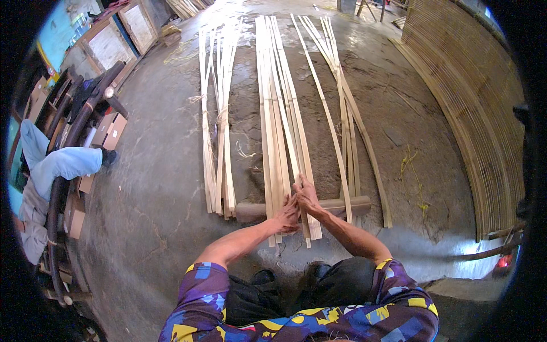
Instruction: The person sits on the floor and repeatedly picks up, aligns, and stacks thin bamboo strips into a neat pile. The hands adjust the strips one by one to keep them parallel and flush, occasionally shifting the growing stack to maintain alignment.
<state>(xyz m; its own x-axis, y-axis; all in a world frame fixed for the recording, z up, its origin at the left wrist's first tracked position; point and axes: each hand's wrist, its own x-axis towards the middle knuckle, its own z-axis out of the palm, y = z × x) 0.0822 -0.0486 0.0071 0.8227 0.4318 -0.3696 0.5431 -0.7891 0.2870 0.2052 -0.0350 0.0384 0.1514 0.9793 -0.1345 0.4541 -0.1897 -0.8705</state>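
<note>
Long pale bamboo strips lie in three groups on a concrete floor, their near ends resting over a short round log (pixel 356 204). My left hand (pixel 286 215) and my right hand (pixel 306 195) are together on the near ends of the middle group of strips (pixel 279 114). Fingers of both hands pinch or press the strips just above the log; which single strip each grips I cannot tell. A left group of strips (pixel 219 114) and a right group of strips (pixel 342 114) lie untouched on either side.
A large woven bamboo mat (pixel 473 114) curves along the right. At the left stand a dark curved frame (pixel 62 171), cardboard boxes (pixel 108 131), pale blue cloth (pixel 62 162) and framed panels (pixel 111 45). My knees and dark shoes (pixel 316 271) are at the bottom.
</note>
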